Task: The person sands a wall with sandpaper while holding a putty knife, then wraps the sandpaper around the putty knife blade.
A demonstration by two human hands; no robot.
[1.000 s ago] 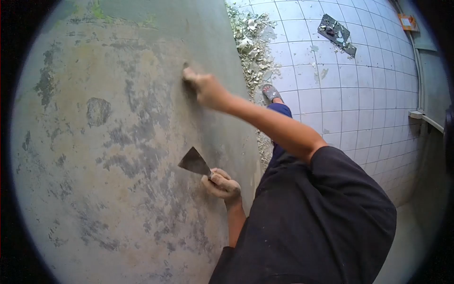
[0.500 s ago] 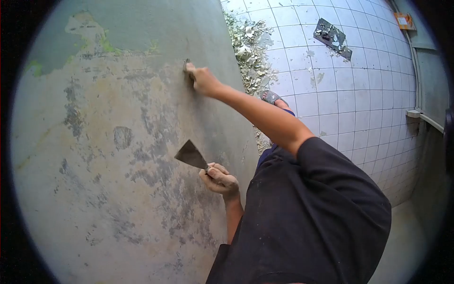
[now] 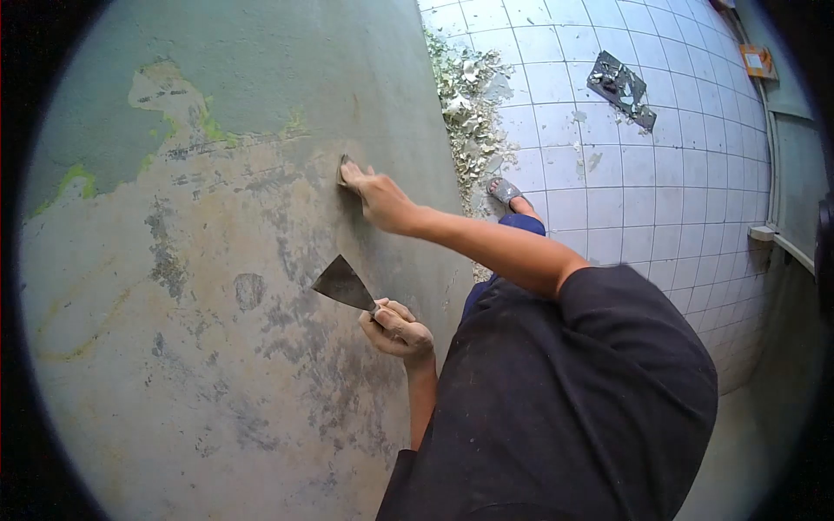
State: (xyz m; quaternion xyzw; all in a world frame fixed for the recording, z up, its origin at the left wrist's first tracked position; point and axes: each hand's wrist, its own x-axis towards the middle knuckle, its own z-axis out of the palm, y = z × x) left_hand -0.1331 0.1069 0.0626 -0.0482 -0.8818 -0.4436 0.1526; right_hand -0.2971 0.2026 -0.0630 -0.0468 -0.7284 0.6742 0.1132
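in front of the wall point(image 3: 356, 69), the left hand point(image 3: 400, 332) grips a scraper point(image 3: 343, 282), seemingly parked clear of the right hand point(image 3: 387, 204), which pinches a thin dark piece point(image 3: 341, 169), too small to identify, against the wall, likely for firm contact. flaked debris point(image 3: 473, 122) lines the wall's foot, crowding the sandalled foot point(image 3: 504, 189); a dark board point(image 3: 618, 87) lies farther from the wall.

The scraper point(image 3: 344, 285) has a dull, smooth metal blade; the wall point(image 3: 217, 356) is matt, patchily rough; floor tiles point(image 3: 617, 208) look smooth, the shirt point(image 3: 565, 408) matt cloth.
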